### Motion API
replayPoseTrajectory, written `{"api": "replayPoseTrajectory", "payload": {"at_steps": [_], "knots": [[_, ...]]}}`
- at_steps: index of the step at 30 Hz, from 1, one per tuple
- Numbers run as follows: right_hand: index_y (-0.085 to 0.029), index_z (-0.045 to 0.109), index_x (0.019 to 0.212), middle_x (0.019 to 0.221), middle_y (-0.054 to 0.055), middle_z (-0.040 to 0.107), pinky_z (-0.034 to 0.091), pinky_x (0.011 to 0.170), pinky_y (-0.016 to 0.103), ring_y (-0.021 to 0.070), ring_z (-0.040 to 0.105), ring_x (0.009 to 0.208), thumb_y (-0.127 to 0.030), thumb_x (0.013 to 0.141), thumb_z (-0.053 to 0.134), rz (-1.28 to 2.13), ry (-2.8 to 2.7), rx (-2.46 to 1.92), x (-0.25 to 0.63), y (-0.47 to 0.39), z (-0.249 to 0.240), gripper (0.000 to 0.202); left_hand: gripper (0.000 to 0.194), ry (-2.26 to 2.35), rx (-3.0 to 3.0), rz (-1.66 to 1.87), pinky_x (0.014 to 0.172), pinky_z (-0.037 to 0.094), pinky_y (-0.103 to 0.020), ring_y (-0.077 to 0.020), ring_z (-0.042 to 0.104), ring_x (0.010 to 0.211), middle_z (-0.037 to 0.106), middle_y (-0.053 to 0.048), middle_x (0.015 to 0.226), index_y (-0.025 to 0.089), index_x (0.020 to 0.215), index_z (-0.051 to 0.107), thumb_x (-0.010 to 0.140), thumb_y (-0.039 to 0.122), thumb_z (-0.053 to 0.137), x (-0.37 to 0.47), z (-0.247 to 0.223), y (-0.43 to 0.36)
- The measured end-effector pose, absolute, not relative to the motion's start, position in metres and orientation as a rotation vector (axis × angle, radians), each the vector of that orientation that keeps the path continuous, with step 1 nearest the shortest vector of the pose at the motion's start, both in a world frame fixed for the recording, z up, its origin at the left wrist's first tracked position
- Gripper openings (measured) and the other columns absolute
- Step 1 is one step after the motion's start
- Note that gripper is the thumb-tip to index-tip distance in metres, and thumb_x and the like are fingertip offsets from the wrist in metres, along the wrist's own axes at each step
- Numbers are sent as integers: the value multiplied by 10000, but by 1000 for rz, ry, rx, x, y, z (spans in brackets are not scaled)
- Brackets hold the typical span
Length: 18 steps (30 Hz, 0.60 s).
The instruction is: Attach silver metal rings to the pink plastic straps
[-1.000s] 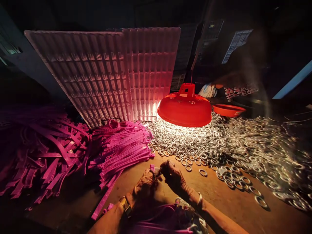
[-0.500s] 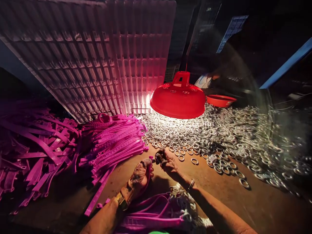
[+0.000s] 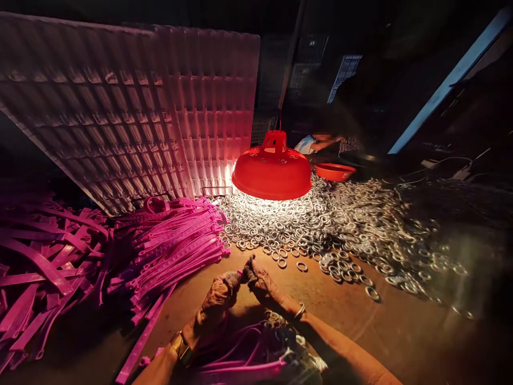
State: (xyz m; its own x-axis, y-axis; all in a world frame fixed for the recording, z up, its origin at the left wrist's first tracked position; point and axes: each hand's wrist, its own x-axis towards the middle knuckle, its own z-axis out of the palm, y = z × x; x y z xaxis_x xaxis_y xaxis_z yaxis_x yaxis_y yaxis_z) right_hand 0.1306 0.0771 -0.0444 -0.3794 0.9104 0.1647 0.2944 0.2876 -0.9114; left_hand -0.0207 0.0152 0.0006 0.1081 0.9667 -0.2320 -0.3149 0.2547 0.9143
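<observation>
My left hand [image 3: 219, 295] is closed round a purple plastic strap [image 3: 240, 271]; only its tip shows above the fingers. My right hand [image 3: 262, 283] is closed in a pinch against that tip, its fingertips wrapped in dark coverings. Whatever lies between those right fingers is hidden. Below my hands, near the table's front edge, lies a bunch of purple straps [image 3: 244, 369] with metal rings [image 3: 298, 347] at their right ends. Left of my hands is a stack of purple straps [image 3: 180, 240]. Beyond my right hand spreads a heap of silvery metal rings [image 3: 276, 224].
A red lamp [image 3: 272, 171] hangs low over the rings. Behind the straps leans a ribbed translucent panel [image 3: 132, 117]. Loose purple straps [image 3: 44, 267] pile up at far left. A red bowl [image 3: 334, 172] stands at the back, near another person's arm [image 3: 323, 144].
My hands have come together, the right one now meeting the strap's tip in the left. The whole view has shifted, with things appearing further left.
</observation>
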Motion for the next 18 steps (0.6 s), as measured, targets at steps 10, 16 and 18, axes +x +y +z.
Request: {"api": "replayPoseTrajectory", "payload": {"at_steps": [10, 16, 18], "knots": [[-196, 427, 756, 683, 3, 459, 368, 564, 234, 116, 403, 610, -308, 881, 334, 1179, -1946, -1038, 131, 71, 4, 192, 483, 1186, 936, 863, 422, 149, -224, -53, 271, 417, 480, 40, 499, 163, 622, 562, 563, 631, 662, -17, 16, 33], [-168, 442, 979, 654, -47, 447, 322, 547, 214, 80, 334, 553, -233, 860, 453, 1186, -2186, -897, 146, 38, 41, 136, 545, 1137, 937, 726, 412, 106, -228, -30, 173, 394, 284, 118, 427, 177, 604, 499, 515, 676, 698, -29, 73, 23], [-169, 396, 1081, 590, -79, 419, 241, 480, 211, 73, 279, 488, -207, 876, 449, 1256, -2220, -959, 152, 15, 45, 215, 498, 1118, 1013, 577, 401, 99, -243, -36, 178, 388, 287, 111, 426, 176, 589, 499, 575, 639, 683, -32, 76, 18]]}}
